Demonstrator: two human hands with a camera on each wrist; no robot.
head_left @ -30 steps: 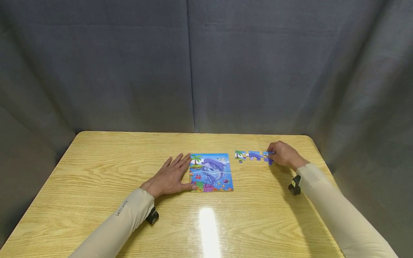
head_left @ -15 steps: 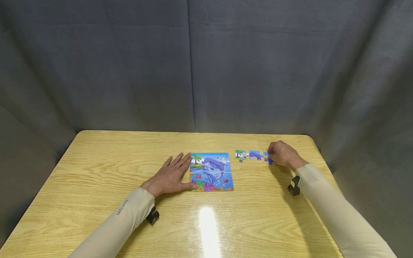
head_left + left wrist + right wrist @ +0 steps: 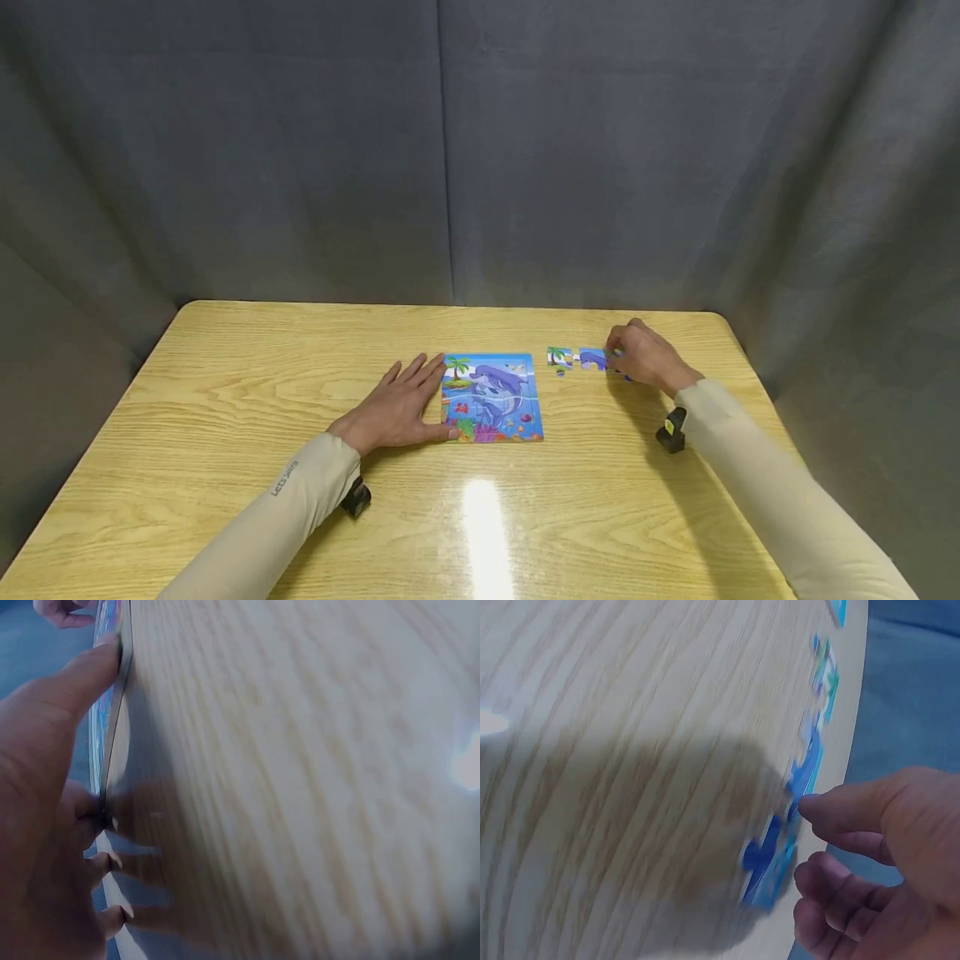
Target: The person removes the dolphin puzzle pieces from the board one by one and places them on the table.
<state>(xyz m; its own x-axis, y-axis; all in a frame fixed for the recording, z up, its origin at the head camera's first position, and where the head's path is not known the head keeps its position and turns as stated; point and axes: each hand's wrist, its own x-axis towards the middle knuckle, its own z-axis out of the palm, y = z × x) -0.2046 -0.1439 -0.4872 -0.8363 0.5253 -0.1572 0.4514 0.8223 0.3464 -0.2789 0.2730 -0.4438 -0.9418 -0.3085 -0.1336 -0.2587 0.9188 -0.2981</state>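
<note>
A square dolphin jigsaw puzzle lies flat near the middle of the table. My left hand rests at its left side, fingers spread and straight, the thumb on the lower left corner. Right of the puzzle, several loose pieces form a row. A palm-tree piece is at the row's left, then a dolphin piece. My right hand is over the right end, partly covering a blue and purple piece. In the right wrist view, its thumb tip meets the dolphin piece's edge, with the other fingers loosely bent and apart from the thumb.
The wooden table has rounded far corners and a bright reflection at the front. Grey curtains hang close behind it and at both sides. A black wrist camera is strapped below the right hand.
My right hand has moved slightly left from the rightmost piece toward the dolphin piece and now covers more of the rightmost one. The left hand and the puzzle have stayed put.
</note>
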